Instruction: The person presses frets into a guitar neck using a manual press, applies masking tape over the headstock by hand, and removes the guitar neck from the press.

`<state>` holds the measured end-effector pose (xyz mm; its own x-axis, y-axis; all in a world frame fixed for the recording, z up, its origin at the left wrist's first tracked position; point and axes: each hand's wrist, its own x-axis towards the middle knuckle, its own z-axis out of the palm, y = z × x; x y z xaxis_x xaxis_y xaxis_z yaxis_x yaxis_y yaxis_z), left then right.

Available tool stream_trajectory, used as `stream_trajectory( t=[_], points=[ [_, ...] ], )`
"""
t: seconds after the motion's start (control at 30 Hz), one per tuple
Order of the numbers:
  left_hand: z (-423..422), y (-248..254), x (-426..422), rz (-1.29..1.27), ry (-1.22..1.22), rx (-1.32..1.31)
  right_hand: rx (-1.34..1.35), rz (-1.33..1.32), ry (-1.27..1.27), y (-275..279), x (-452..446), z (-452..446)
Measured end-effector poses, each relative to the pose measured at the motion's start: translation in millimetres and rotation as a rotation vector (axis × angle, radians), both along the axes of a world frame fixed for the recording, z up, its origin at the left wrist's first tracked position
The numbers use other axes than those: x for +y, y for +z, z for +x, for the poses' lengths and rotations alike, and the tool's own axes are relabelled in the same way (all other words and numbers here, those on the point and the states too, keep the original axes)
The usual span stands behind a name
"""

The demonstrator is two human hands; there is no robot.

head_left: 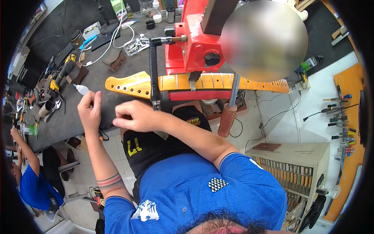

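In the head view, part of the wearer's head (pixel 220 226) is seen nearest the camera, with a blue shirt (pixel 187 175) and black shorts (pixel 156 146) beyond it. The guitar neck (pixel 187 82) is laid crosswise under the red press (pixel 198 43), its fretted side up; a metal foot (pixel 192 84) is seen at the frets, and a red block (pixel 194 95) is set along the neck's near side. A black rod (pixel 154 64) is hung across the neck beside its headstock, and a lever with a brown leather grip (pixel 227 121) is passed over it farther right.

Both hands are held on the near side of the headstock, apart from each other. The left hand (pixel 89 108) is raised with fingers curled, near a white squeeze bottle (pixel 82 89). The right hand (pixel 134 116) is loosely curled, its wrist near the rod's lower end. Whether anything small is pinched in either hand cannot be told.

Left of the neck, a yellow drill (pixel 70 61) is laid on the dark bench (pixel 105 101); beyond the headstock, 1 bag of metal parts (pixel 138 45) is seen. Far left, 1 other person (pixel 37 187) is seated.
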<state>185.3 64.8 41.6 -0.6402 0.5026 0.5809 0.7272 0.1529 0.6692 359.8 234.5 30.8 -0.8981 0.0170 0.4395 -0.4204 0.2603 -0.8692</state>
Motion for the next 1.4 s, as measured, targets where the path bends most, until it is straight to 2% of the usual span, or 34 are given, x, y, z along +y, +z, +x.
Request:
stream_trajectory(
  t=[0.07,0.13,0.17,0.23,0.27,0.33,0.43,0.67,1.0,1.4],
  points=[
    [12.6,47.3,-10.1,0.039,-0.038,0.146,-0.053,0.015,0.093,30.0,-3.3,44.0],
    [33.9,115.1,-21.7,0.141,0.048,0.364,-0.219,0.075,0.296,74.3,-2.3,91.4],
    [42.1,145.4,-29.5,0.218,0.074,0.452,0.021,0.085,0.365,76.3,-3.4,107.0],
    [60.5,195.6,-41.8,0.348,-0.069,0.620,0.030,0.194,0.489,114.8,12.9,140.0],
    [69.3,213.6,-43.0,0.381,-0.170,0.695,0.030,0.153,0.512,139.4,23.7,152.1],
    [88.9,233.2,-40.5,0.384,-0.383,0.811,0.127,0.255,0.416,181.6,45.4,173.1],
    [109.8,242.0,-30.7,0.340,-0.576,0.863,0.270,0.466,0.234,234.7,65.6,198.2],
    [125.4,248.1,-28.7,0.284,-0.627,0.866,0.460,0.755,0.038,296.7,68.3,225.6],
    [141.5,244.2,-34.8,0.304,-0.605,0.945,0.525,0.924,-0.062,293.9,89.9,266.8],
    [148.6,250.8,-18.4,0.206,-0.642,0.912,0.578,0.947,-0.104,291.9,107.9,262.0]
  ],
)
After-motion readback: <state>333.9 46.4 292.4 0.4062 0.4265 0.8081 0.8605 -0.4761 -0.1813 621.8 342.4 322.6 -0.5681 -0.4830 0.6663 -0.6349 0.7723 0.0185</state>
